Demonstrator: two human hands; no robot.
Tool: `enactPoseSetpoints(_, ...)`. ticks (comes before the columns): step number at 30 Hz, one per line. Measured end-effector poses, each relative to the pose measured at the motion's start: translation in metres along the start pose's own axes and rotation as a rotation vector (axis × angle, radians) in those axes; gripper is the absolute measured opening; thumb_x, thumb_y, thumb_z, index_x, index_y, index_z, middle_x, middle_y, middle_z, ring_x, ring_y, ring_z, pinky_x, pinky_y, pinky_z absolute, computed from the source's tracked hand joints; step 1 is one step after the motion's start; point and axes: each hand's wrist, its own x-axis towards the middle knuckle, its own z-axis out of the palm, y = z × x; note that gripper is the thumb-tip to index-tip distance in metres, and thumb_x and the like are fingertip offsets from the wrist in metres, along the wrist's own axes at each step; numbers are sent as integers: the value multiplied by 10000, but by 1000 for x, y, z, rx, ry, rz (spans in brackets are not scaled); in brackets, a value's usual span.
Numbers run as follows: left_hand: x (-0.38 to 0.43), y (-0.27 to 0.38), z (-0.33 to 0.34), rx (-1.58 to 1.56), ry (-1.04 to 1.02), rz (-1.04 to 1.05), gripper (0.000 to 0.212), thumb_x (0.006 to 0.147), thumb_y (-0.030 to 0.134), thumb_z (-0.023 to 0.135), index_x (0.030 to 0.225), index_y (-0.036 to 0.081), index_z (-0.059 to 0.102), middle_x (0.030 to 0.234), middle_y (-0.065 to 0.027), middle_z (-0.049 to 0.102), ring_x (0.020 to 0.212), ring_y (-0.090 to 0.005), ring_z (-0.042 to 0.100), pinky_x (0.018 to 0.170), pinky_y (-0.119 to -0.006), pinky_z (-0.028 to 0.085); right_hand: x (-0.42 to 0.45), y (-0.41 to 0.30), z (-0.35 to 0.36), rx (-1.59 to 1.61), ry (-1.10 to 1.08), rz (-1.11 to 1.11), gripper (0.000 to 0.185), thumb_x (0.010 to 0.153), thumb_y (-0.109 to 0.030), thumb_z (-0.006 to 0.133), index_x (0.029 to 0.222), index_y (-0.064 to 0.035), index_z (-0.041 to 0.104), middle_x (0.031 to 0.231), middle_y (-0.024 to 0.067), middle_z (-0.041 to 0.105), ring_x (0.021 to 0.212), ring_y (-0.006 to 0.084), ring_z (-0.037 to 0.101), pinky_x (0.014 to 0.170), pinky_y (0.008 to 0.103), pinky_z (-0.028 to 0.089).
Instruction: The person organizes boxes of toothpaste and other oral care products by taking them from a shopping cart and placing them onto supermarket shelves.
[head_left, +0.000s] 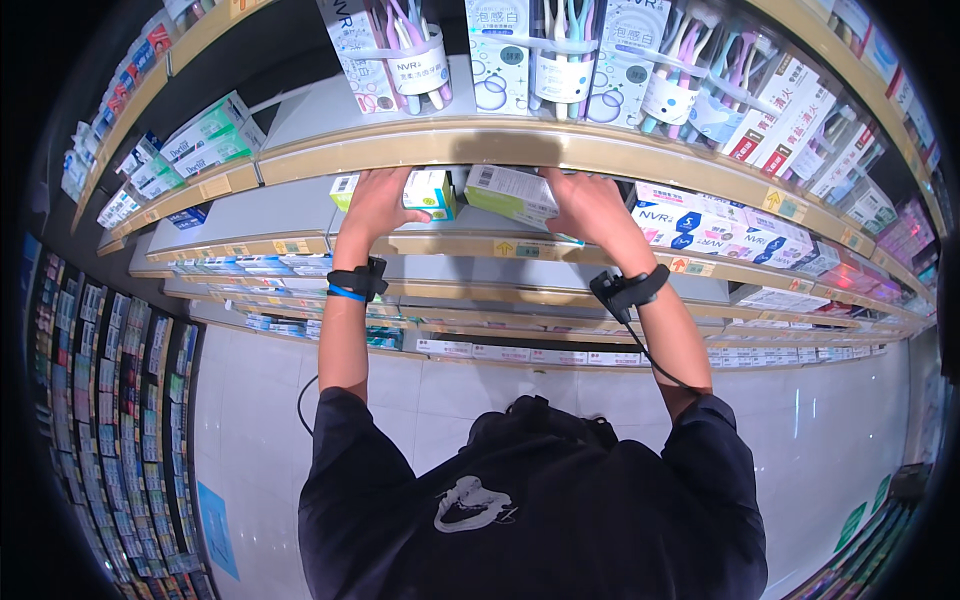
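Both hands reach onto a shelf below the toothbrush shelf. My left hand (381, 201) grips a yellow-green, white and blue carton (429, 193), its thumb along the near face and its fingers partly hidden behind the top. My right hand (589, 204) holds the right end of another green-and-white carton (510, 193), which sits at a slant and shows a barcode. The upper shelf's edge hides the far fingertips of both hands. A gap separates the two cartons.
Above the hands, a shelf edge (420, 146) juts out, bearing boxed toothbrush sets (420, 67). NVR cartons (697, 221) stand right of my right hand. Green-and-white boxes (210, 139) lie at left. Lower shelves hold rows of white boxes (502, 352). A cable (652, 356) hangs from the right wrist strap.
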Motion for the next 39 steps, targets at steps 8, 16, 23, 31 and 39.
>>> enactPoseSetpoints(8,-57,-36,36,-168,607,-266,750,866,359,808,1419,-25,476,1407,-267,524,1294,-448,499,1134,-485,350,24,21,15,92,86,-147,719,587,-115,922,1242,-53,634,1200,160,689,1136,364,648,966,444,528)
enactPoseSetpoints(16,-60,-75,72,-722,619,-866,694,1031,489,573,1460,-35,422,1439,-249,510,1308,-347,512,1108,-429,372,29,42,44,29,185,-242,797,576,-111,894,1320,-64,613,1284,166,648,1219,375,596,1022,435,504)
enactPoseSetpoints(23,-33,-43,66,-873,507,-901,600,1017,474,549,1349,-22,492,1327,-217,579,1221,-304,531,1086,-386,368,15,19,61,14,354,-145,814,645,-183,847,1390,-41,551,1358,184,614,1342,354,517,1173,472,338)
enactPoseSetpoints(31,-22,-21,81,-863,531,-812,514,1029,411,546,1290,-30,503,1272,-216,594,1169,-296,543,1051,-380,387,-1,39,56,-50,294,-73,807,647,-176,854,1390,-78,554,1352,165,618,1320,332,539,1130,490,369)
enactPoseSetpoints(39,-20,10,85,-777,494,-873,511,1055,457,521,1266,-7,483,1192,-227,632,1101,-322,593,1006,-398,428,-18,36,30,134,195,-21,745,735,-256,853,1404,-103,563,1333,109,636,1285,313,564,1116,434,386)
